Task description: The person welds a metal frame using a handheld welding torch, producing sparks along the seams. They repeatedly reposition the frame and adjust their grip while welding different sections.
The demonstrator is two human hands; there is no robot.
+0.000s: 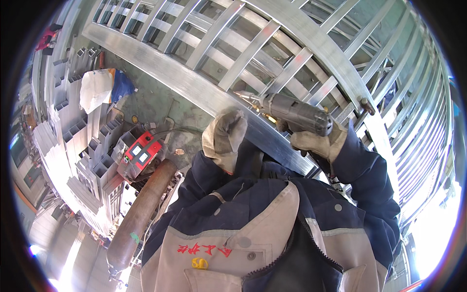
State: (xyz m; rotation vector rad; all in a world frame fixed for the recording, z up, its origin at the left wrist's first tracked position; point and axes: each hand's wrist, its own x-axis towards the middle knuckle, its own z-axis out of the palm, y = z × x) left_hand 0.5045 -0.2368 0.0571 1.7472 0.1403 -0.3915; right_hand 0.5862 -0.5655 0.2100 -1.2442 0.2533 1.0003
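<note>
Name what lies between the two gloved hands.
In the head view, the torch's tip and a strip of the metal frame rail lie between left hand and right hand.

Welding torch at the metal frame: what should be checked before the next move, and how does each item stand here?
1. Right hand gripping the welding torch: ok, gloved fist closed round it.
2. Torch tip at the frame rail: ok, close to it; contact cannot tell.
3. Left hand clear of the tip: ok, gloved, below and apart.
4. Arc lit: cannot tell.
5. Welding machine and gas cylinder beside the person: ok, on the floor at left.
</note>
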